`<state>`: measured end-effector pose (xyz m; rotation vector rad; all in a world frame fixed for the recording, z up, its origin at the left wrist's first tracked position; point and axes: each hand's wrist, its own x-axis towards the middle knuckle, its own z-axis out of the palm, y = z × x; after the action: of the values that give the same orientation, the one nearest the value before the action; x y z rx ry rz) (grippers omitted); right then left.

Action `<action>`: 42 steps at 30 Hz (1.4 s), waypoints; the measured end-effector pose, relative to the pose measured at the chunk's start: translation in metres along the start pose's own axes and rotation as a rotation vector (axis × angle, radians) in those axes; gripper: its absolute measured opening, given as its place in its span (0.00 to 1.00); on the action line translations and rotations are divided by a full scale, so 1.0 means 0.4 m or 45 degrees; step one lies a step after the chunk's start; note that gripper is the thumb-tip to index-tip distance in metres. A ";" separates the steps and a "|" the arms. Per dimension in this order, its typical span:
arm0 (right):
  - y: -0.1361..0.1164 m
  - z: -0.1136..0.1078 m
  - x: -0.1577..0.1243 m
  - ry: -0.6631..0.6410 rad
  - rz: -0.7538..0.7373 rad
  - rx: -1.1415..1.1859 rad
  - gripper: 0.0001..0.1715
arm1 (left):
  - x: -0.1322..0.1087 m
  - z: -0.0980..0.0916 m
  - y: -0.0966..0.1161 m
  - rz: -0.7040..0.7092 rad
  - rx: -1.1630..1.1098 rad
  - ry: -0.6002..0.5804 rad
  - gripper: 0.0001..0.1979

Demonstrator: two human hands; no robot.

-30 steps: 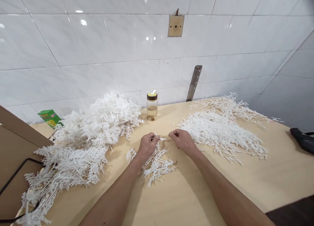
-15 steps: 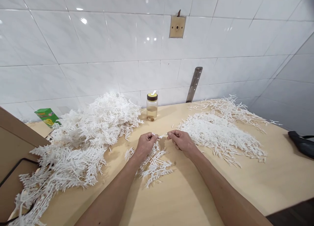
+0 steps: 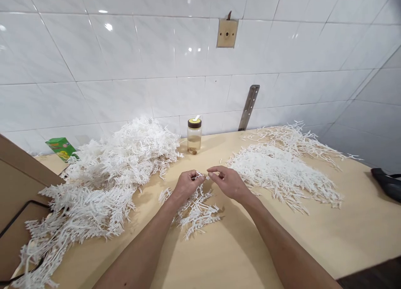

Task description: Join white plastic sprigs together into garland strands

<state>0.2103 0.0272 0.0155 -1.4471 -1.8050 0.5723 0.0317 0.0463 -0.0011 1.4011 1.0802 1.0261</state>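
Observation:
My left hand (image 3: 189,183) is closed in a pinch on a white branched plastic sprig (image 3: 198,173), whose small ends poke out past the thumb. Close to its fingertips is my right hand (image 3: 228,181), thumb and forefinger slightly parted at the sprig's end. Whether the right fingertips touch the sprig is hard to see. Beneath and in front of the left hand lies a small heap of similar white sprigs (image 3: 200,214) on the wooden table (image 3: 238,247), partly hidden by the left wrist.
A large pile of white sprigs (image 3: 119,168) fills the left side. To the right lie a flat heap of small white pieces (image 3: 282,172) and thin bare stems (image 3: 297,140). A lidded jar (image 3: 194,140), a green box (image 3: 61,148), a cardboard box (image 3: 21,197) and a black object (image 3: 387,183) stand around.
My right hand has come left, nearer the left hand, and its thumb and forefinger have parted from their pinch. The left hand stays nearly in place, still gripping the sprig.

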 end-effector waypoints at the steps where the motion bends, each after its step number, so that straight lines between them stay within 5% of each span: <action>1: -0.004 0.004 -0.002 -0.063 -0.018 -0.002 0.18 | 0.002 -0.001 -0.001 0.003 0.012 -0.012 0.19; 4: -0.006 0.005 -0.006 -0.154 -0.016 0.032 0.16 | 0.005 -0.002 -0.003 0.008 0.060 -0.008 0.18; 12: -0.010 0.019 -0.007 -0.090 0.020 0.028 0.14 | 0.008 0.003 -0.012 -0.003 0.173 0.112 0.15; 21: -0.051 0.032 -0.030 -0.154 -0.161 -0.061 0.09 | 0.035 -0.011 -0.021 0.030 0.159 0.339 0.14; 29: 0.056 -0.027 0.014 0.398 0.175 -0.249 0.07 | 0.011 -0.021 0.007 -0.168 -0.293 0.038 0.20; 34: 0.085 -0.064 0.017 0.733 0.182 -0.384 0.18 | 0.014 -0.023 0.011 -0.144 -0.348 0.000 0.21; 36: 0.067 -0.055 0.016 0.680 0.195 -0.218 0.18 | 0.014 -0.021 0.010 -0.149 -0.328 -0.002 0.21; 42: -0.009 0.032 -0.003 0.078 0.088 0.206 0.20 | 0.015 -0.015 0.001 -0.087 -0.191 -0.032 0.22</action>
<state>0.1983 0.0267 0.0097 -1.4059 -1.6280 0.6856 0.0271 0.0535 0.0000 1.2454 1.0046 1.0163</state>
